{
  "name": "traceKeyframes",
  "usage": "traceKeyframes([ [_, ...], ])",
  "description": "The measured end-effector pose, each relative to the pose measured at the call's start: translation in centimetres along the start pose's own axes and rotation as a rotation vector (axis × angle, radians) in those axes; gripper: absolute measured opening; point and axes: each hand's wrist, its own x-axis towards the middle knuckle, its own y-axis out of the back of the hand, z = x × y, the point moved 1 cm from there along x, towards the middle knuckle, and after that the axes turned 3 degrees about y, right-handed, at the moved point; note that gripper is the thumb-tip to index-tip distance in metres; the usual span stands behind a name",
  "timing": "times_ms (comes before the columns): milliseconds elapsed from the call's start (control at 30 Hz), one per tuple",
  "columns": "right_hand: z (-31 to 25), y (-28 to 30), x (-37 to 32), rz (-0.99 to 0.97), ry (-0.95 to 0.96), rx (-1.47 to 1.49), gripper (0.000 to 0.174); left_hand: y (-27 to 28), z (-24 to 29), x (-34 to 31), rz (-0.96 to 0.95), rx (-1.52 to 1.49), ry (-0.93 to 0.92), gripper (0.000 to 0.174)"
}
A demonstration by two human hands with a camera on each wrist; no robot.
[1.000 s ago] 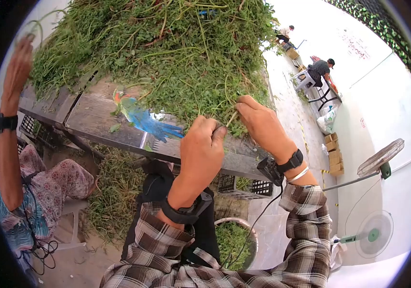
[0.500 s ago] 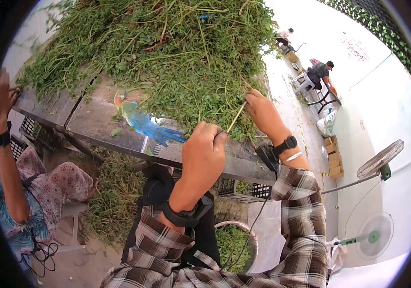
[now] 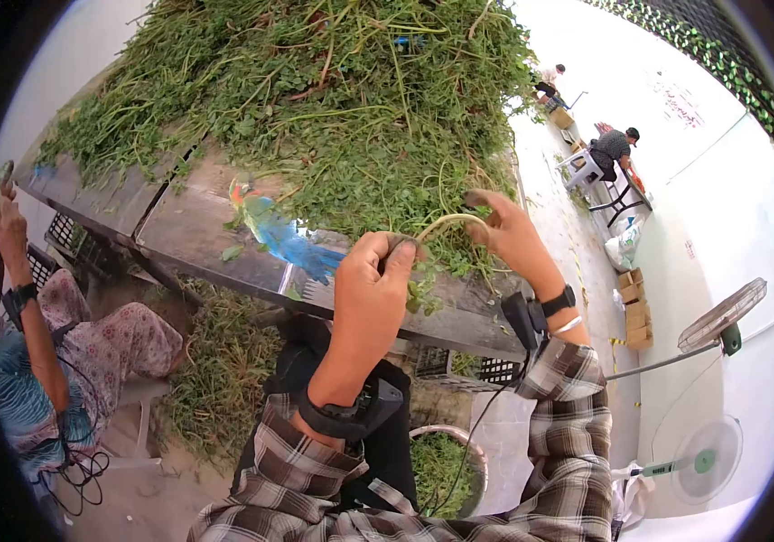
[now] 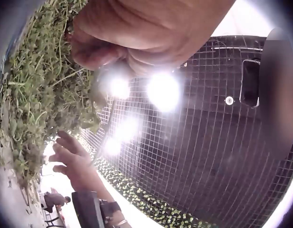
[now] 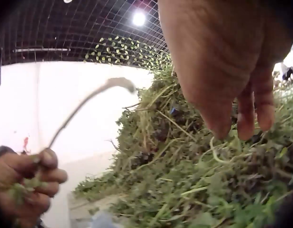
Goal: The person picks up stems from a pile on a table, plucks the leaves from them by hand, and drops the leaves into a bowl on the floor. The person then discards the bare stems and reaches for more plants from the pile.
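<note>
Over the table's [image 3: 202,217] near edge, at twelve o'clock from me, my left hand [image 3: 367,294] pinches one end of the stem [image 3: 448,218] between thumb and fingers. From there it arcs toward two o'clock, its free end near my right hand [image 3: 521,242], whose fingers are loosely spread and hold nothing. Leaves [image 3: 421,296] hang just below my left fingertips. The pile [image 3: 315,99] lies beyond at twelve o'clock; the blue parrot [image 3: 288,237] is at ten o'clock.
</note>
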Motion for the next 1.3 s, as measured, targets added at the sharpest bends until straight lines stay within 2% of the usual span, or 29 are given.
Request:
traceKeyframes([
  [67,-1.9,-0.3,-0.7,-0.127,-0.141,0.350,0.049,0.1,0.7,-0.1,-0.024,-0.134,0.156,0.019],
  [100,-4.1,0.0,-1.3,-0.143,-0.145,0.527,0.049,0.0,0.7,-0.1,-0.025,-0.133,0.154,0.019],
  [233,-6.1,0.0,-2.1,-0.169,-0.080,0.716,0.040,-0.2,0.3,-0.2,-0.093,-0.184,0.166,0.019],
  [300,-6.5,-0.3,-2.2,-0.157,-0.074,1.020,0.031,-0.3,0.4,-0.2,-0.141,-0.169,0.148,0.019],
  [567,-7.4,-0.4,-2.4,0.056,-0.128,0.961,0.025,-0.6,1.1,-0.4,-0.249,-0.268,0.272,0.017],
  [800,-7.8,-0.2,-2.9,0.180,-0.089,0.870,0.024,-0.6,1.2,-0.5,-0.255,-0.226,0.240,0.016],
  [867,-8.4,-0.2,-3.6,0.191,-0.061,0.838,0.023,-0.7,0.8,-0.4,-0.153,-0.206,0.212,0.015],
  [1000,-10.3,-0.7,-5.8,0.208,0.008,0.766,0.021,-0.4,0.8,-0.1,-0.082,-0.310,0.234,0.014],
  [1067,-9.9,-1.0,-7.2,0.249,0.032,0.742,0.019,-0.5,-0.1,0.2,0.061,-0.299,0.201,0.012],
  [1133,-10.2,0.2,-9.0,0.540,-0.044,0.906,0.019,0.6,0.9,0.4,0.092,-0.390,0.244,0.012],
  [1200,-9.9,1.5,-10.4,0.558,-0.088,0.888,0.019,1.2,1.1,0.7,0.106,-0.476,0.294,0.012],
  [1267,-8.9,2.5,-12.7,0.585,-0.136,0.871,0.019,1.4,0.7,0.8,0.155,-0.422,0.192,0.011],
  [1300,-7.4,2.5,-14.3,0.580,-0.241,0.792,0.020,1.6,0.3,0.8,0.157,-0.393,0.156,0.017],
])
